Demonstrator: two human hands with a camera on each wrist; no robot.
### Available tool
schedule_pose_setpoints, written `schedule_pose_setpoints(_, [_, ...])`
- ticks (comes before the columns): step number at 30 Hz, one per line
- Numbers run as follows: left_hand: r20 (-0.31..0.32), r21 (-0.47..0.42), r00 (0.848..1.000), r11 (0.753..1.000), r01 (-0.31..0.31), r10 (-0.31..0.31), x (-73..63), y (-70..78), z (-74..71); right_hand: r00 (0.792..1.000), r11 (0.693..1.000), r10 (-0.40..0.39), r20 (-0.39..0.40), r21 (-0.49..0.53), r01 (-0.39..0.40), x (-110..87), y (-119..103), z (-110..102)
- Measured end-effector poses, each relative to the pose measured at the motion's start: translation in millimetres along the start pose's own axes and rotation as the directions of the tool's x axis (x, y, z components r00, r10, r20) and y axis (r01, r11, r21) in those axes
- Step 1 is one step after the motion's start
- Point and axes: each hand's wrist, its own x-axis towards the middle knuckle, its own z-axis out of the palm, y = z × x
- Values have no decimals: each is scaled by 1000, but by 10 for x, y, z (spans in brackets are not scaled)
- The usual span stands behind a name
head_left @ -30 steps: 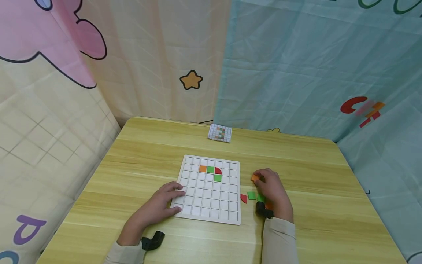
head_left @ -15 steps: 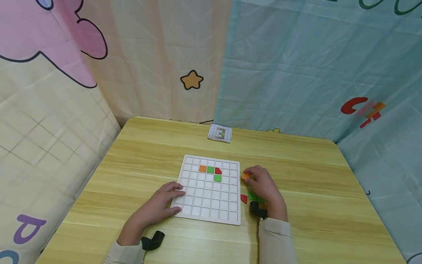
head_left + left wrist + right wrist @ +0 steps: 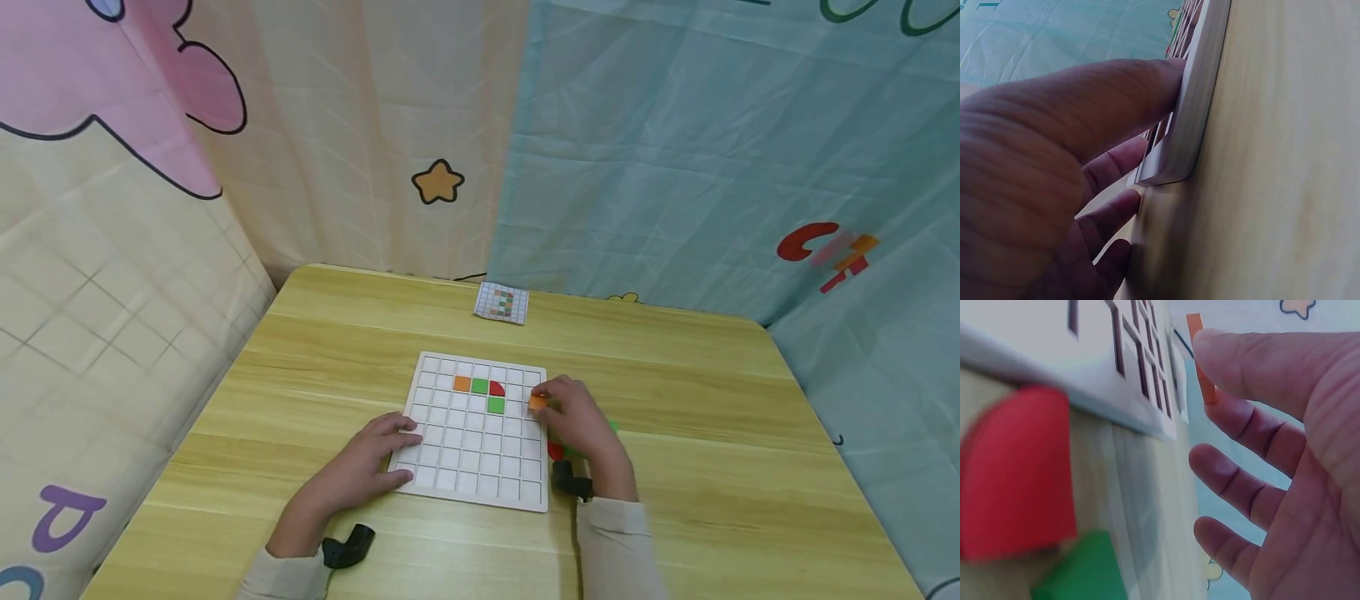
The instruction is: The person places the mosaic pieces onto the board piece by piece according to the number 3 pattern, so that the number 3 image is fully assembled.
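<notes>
A white grid board (image 3: 450, 482) lies on the table, with an orange square tile (image 3: 462, 383), two green square tiles (image 3: 480, 386) and a red quarter-round tile (image 3: 497, 388) set in its cells. My right hand (image 3: 577, 421) pinches another orange square tile (image 3: 1202, 359) between thumb and fingertip, over the board's right edge. My left hand (image 3: 363, 462) rests at the board's left edge; in the left wrist view its thumb (image 3: 1147, 87) lies on the rim, fingers spread.
Beside the board's right edge, partly under my right hand, lie a red quarter-round tile (image 3: 1022, 475) and green tiles (image 3: 1085, 572). A small printed pattern card (image 3: 501, 302) lies toward the table's back edge. Printed curtains (image 3: 360, 150) hang behind the table.
My right hand has carried the orange tile leftward from the table to the board's right edge. My left hand has stayed in place.
</notes>
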Motion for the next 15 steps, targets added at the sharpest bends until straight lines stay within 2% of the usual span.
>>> schedule_pose_setpoints(7, [0, 1, 1000, 1000, -1, 1, 6, -10, 9, 1000, 999, -22, 10, -28, 22, 4, -84, 62])
schedule_pose_setpoints(15, [-6, 2, 1000, 1000, -5, 5, 5, -27, 16, 994, 994, -108, 34, 7, 108, 19, -171, 94])
